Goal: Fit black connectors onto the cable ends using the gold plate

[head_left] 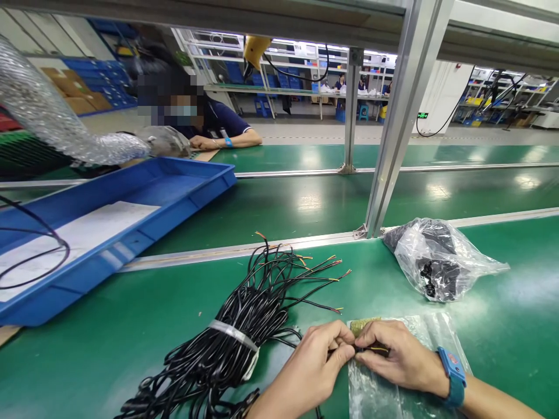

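Observation:
Both my hands meet over a clear plastic bag [375,390] on the green bench. My left hand [321,361] pinches a thin black cable [336,351] between thumb and fingers. Close against it, my right hand [393,352] is closed on the same cable, whose end with a yellow wire shows under the fingers. A small dark piece sits on the cable between the fingertips, too small to name. Left of my hands lies a bundle of black cables [231,320], held by a pale band, its stripped red and yellow wire ends fanned out. A blue wrist strap [453,375] is on my right wrist.
A bag of black parts [441,262] lies at right, beside a metal post [393,128]. A blue tray [174,215] with paper stands at left. Across the bench a person [222,125] leans near a silver duct [56,116]. A metal rail [262,247] crosses behind the cables.

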`<state>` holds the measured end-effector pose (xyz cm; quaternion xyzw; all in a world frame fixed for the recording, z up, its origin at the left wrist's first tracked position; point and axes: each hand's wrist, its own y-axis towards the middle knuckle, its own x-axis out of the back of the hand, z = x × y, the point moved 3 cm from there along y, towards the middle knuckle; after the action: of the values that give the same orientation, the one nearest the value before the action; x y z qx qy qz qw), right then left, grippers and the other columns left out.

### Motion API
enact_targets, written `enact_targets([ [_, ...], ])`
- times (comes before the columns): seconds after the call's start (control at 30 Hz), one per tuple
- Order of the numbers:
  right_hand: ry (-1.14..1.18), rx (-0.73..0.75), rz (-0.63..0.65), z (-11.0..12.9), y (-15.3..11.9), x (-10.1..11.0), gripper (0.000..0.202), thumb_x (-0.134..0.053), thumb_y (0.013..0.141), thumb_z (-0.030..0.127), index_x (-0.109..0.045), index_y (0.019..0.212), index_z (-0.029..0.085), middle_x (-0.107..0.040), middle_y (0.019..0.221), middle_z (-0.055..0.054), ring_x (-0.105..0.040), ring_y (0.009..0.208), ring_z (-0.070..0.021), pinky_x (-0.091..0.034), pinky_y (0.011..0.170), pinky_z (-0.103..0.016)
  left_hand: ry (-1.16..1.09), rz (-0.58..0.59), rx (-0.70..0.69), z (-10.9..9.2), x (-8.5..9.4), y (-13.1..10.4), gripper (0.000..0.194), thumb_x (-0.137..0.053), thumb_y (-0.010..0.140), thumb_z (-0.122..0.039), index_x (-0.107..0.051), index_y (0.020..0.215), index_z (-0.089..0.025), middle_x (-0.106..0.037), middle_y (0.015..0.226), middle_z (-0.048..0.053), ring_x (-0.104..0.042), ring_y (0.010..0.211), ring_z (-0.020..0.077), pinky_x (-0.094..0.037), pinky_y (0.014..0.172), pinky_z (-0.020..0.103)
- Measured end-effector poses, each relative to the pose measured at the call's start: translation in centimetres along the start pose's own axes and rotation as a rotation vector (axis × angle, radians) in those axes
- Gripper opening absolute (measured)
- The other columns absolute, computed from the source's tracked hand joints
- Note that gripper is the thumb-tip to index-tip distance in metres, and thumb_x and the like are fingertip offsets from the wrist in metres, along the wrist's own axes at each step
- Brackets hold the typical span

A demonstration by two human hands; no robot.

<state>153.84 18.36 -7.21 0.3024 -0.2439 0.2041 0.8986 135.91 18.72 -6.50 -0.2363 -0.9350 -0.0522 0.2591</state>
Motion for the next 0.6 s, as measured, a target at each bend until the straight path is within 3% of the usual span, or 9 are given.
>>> enact_targets([
  [0.27,0.035,-0.012,0.042,-0.2,-0.4,-0.5,0.018,-0.055,0.101,0.032,-0.060,0.089,0.020,-0.067,0.074,-0.001,-0.057,0.061,-0.0120,-0.044,0.060,-0.023,0.030,-0.020,0.018,0.4,-0.7,0.1,0.020,-0.049,0.089,-0.019,-0.052,0.069,-0.019,-0.049,0.061,-0.005,-0.043,0.058,0.0114,-0.029,0.058,0.024],
  [0.43,0.057,-0.016,0.064,-0.1,-0.1,-0.3,0.023,-0.056,0.102,0.038,-0.063,0.093,0.019,-0.069,0.077,-0.002,-0.059,0.064,-0.0124,-0.046,0.061,-0.023,0.058,-0.043,-0.007,0.6,-0.8,0.2,0.022,-0.050,0.090,-0.019,-0.052,0.069,-0.019,-0.049,0.060,-0.005,-0.042,0.057,0.0114,-0.029,0.058,0.025],
  [0.53,0.041,-0.020,0.062,0.2,0.5,2.1,0.040,-0.068,0.092,0.056,-0.067,0.105,0.019,-0.071,0.084,-0.005,-0.063,0.071,-0.0156,-0.050,0.064,-0.025,0.063,-0.035,-0.015,-0.2,0.4,-0.5,0.019,-0.053,0.090,-0.019,-0.058,0.072,-0.019,-0.059,0.066,-0.003,-0.051,0.062,0.0130,-0.035,0.061,0.024],
  [0.6,-0.039,-0.056,-0.072,0.0,0.7,5.2,0.043,-0.064,0.093,0.059,-0.068,0.104,0.018,-0.071,0.085,-0.006,-0.064,0.073,-0.0177,-0.052,0.065,-0.028,0.060,0.054,-0.029,-1.0,1.4,-1.3,0.013,-0.057,0.086,-0.015,-0.064,0.076,-0.021,-0.066,0.073,-0.003,-0.058,0.069,0.0143,-0.041,0.065,0.023],
])
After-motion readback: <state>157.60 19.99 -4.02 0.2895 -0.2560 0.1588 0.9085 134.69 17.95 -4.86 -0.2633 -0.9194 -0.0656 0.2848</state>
